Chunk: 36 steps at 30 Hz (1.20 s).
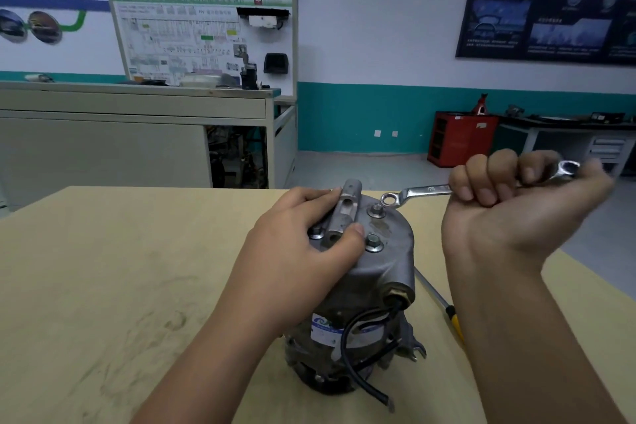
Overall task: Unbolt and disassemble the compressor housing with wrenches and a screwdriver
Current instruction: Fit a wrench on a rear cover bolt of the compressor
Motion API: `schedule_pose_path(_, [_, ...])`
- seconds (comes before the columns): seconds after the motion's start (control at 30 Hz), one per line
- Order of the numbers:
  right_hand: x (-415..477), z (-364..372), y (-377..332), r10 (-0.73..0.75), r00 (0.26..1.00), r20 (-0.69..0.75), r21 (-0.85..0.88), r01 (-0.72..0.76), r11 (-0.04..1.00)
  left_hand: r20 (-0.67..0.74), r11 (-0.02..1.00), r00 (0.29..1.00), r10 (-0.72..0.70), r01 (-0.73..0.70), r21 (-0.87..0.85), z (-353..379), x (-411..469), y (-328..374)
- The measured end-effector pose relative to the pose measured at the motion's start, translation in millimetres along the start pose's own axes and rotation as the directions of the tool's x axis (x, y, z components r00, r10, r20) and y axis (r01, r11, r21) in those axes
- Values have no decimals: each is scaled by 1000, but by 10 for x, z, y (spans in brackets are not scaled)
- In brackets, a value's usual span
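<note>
A: Where's the compressor [364, 272]?
B: Upright mid-tabletop [103, 268]; the left hand [303, 251] has its grip curled round its top.
A: The wrench [423, 191]?
B: Two o'clock, clamped in the right hand [509, 213] (shank hidden), ring just beside a bolt [377, 211]. The screwdriver [444, 306] is half hidden by that forearm; tabletop edge close at three o'clock.

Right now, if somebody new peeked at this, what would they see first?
Most likely the grey metal compressor standing upright in the middle of the tan table, with the left hand gripping its top. Next, the shiny wrench held in the right hand, its ring end close beside one of the top bolts. A yellow-handled screwdriver lies on the table by the compressor's right side.
</note>
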State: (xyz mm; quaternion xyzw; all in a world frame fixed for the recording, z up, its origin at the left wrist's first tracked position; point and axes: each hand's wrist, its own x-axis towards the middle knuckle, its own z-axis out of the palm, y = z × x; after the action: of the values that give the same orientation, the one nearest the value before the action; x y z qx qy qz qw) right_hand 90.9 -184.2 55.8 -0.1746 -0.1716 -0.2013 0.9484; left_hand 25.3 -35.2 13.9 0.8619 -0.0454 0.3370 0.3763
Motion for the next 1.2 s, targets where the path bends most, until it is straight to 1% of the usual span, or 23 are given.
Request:
schedule_pose_path(0.13, [-38,-64,38,26,999,-46,59,-23,998,1,1000,1000,-6,6,10,1,-2,11])
schedule_pose_path(0.27, [-74,-125,51,60,994,-95,29,-57,998,-1,1000,1000,-15,15,12,3,2,18])
schedule_pose_path(0.4, [-139,-136,85,-25,990,-137,-50,18,999,5,1000,1000,-21,21,14,3,-8,26])
schedule_pose_path(0.53, [-129,-29,129,-131,978,-161,-217,95,972,5,999,1000,-27,27,21,2,-8,28])
schedule_pose_path(0.63, [-98,3,147,-146,977,-152,-250,105,963,2,1000,1000,-20,20,14,-4,-8,18])
schedule_pose_path(0.73, [-52,-37,150,-101,979,-177,-224,60,973,-6,1000,1000,-14,14,-10,-9,-7,4])
schedule_pose_path(0.83, [61,-78,156,59,963,-264,-171,-107,980,-10,999,1000,-13,13,-36,-10,-7,0])
schedule_pose_path(0.9, [136,-83,165,118,952,-282,-169,-171,971,-5,999,1000,-12,12,-43,-14,-9,2])
schedule_pose_path(1.0, [176,-83,178,116,962,-246,-202,-168,965,5,999,1000,-14,14,-52,-20,-6,0])
schedule_pose_path(1.1, [168,-120,178,119,964,-238,-184,-165,969,11,998,1000,-13,14,-68,-26,-8,0])
schedule_pose_path(1.2, [195,-123,183,164,958,-236,-194,-212,958,23,996,1000,-14,16,-84,-39,-1,4])
